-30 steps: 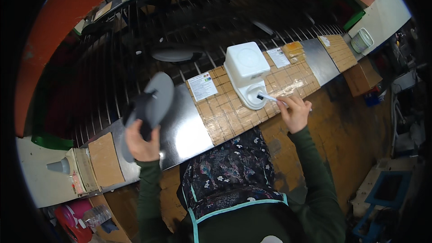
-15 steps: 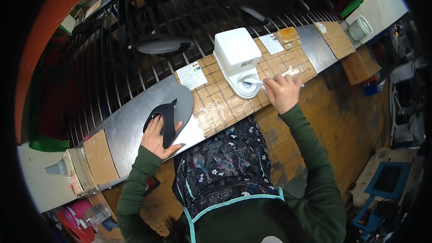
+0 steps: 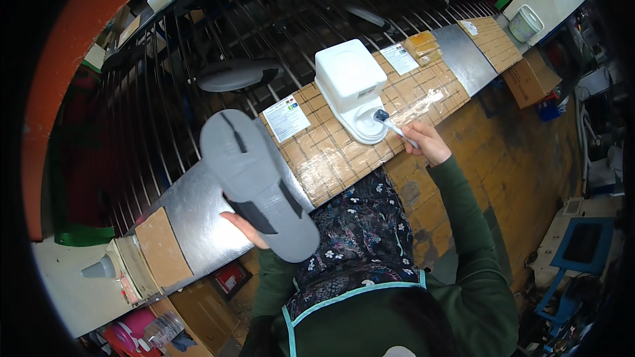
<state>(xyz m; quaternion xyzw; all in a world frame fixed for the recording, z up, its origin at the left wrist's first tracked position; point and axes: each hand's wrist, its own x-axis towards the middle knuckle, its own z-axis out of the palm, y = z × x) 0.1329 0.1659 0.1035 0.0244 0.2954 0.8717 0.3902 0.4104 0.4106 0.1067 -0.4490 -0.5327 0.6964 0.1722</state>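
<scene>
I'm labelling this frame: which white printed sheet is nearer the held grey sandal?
The left sheet, between the sandal in the left hand and the white container; the right sheet lies beside the yellow block.

- A dark green, long-sleeved cloth top [image 3: 340, 336] is worn, its plain right sleeve [image 3: 468, 215] ended at the wrist.
- The left hand [image 3: 245, 228] and the right hand [image 3: 428, 141] are left bare.
- A black fabric apron [image 3: 364, 225] is worn, patterned with small white flowers and multicoloured motifs.
- The apron is edged with narrow turquoise trim [image 3: 357, 295].
- A white rounded patch [image 3: 399, 352] is partly cut off by the lower edge.
</scene>
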